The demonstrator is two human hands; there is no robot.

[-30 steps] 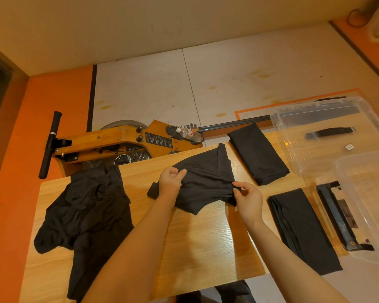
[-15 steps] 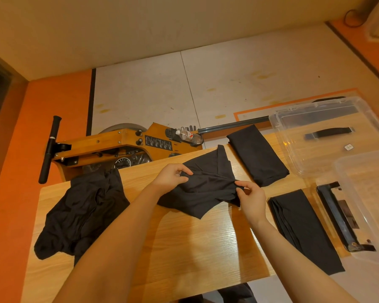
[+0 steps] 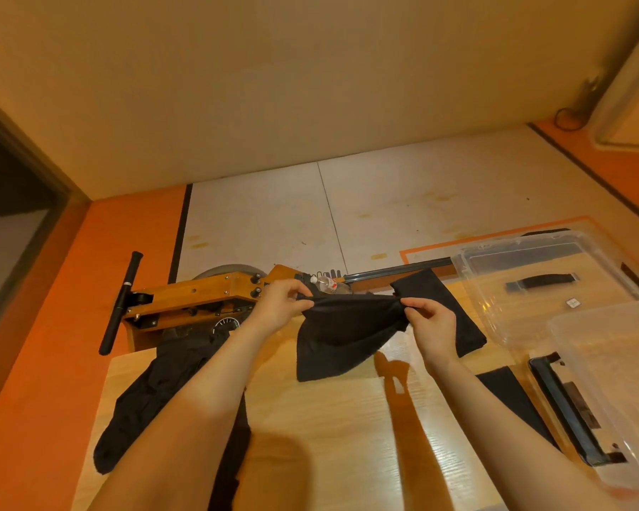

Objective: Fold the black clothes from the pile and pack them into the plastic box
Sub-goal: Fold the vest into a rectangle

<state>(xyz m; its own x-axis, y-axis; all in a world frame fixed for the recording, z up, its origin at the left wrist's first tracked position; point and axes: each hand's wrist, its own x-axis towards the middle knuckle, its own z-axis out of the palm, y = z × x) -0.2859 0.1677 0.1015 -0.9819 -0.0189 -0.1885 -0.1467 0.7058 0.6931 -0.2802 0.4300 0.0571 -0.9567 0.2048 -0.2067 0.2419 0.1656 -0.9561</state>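
A person's left hand (image 3: 281, 307) and right hand (image 3: 434, 322) lift a soft, matte black garment (image 3: 342, 335) above the pale wood-grain tabletop (image 3: 347, 437), each grip pinching one upper corner between curled fingers and thumb. The taut top edge runs left to right between the hands, while the limp cloth hangs down and tapers to a point aimed at the person, its lower tip near the tabletop. To the left, a crumpled pile of black clothes (image 3: 163, 396) sprawls over the tabletop's far-left corner. Behind the right hand lies a flat, folded black cloth (image 3: 447, 307); another folded black piece (image 3: 510, 392) shows beside the right forearm. At the right stands a clear plastic box (image 3: 613, 363), and beyond it a clear plastic lid (image 3: 495, 289) with a black handle strap.
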